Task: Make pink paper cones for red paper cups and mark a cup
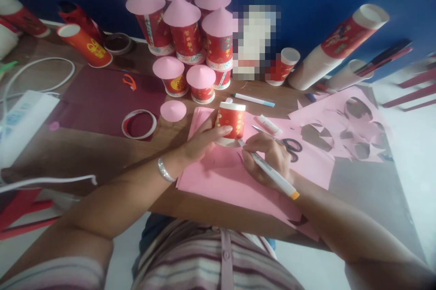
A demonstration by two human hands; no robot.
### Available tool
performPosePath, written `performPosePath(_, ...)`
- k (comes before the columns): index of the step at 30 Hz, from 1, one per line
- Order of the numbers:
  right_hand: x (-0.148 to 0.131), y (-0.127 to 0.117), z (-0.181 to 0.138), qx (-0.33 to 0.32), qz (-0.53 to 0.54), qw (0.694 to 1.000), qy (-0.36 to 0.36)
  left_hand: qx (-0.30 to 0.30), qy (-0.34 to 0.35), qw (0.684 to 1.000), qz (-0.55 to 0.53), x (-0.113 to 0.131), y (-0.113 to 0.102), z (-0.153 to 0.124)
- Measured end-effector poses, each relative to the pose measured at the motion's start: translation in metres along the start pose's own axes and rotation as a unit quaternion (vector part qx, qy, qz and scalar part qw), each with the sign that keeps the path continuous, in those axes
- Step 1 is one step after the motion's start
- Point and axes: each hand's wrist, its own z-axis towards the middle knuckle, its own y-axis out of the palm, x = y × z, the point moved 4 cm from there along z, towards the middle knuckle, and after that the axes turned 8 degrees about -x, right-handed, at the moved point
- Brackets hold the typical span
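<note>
My left hand (204, 138) is wrapped round a small red paper cup (232, 120) with white bands and gold print. In my right hand (267, 158) is a white marker (274, 175) with an orange end, its tip at the cup's lower white band. Pink paper sheets (218, 172) lie stacked beneath both hands. Just beyond my right hand are scissors (292, 149), partly hidden by it, and a white marker cap or short tube (269, 125). A blue-ended marker (254, 100) rests farther back. One small pink paper cone (173, 110) lies left of the cup.
Several red cups with pink cone tops (184, 31) stand stacked at the back. Cut pink paper (340, 122) lies to the right, near tall stacked cups (316, 65). On the left are a paper ring (139, 124), an orange cup (85, 45), a power strip (27, 122) and white cables.
</note>
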Motion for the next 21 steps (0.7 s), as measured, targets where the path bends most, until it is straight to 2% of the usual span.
performPosePath(21,-0.0013,-0.0005,-0.0015,-0.016,0.028,0.999,0.003,0.003,0.007,1.000,0.018,0.0012,0.0009,-0.0001)
